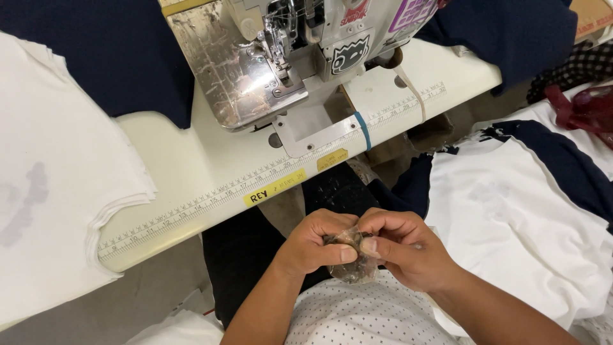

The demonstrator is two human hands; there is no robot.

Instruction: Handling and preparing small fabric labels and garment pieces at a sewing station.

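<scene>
The cream bench (pixel 191 172) carries a sewing machine (pixel 274 57) at its far edge, white fabric (pixel 51 179) stacked at its left end. Below its near edge, over your lap, your left hand (pixel 316 246) and right hand (pixel 408 246) pinch a small clear wrapper (pixel 351 268) together.

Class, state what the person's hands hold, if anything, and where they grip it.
Both hands, left and right, pinch a small crinkled clear wrapper at its top edge; the contents look dark.
</scene>
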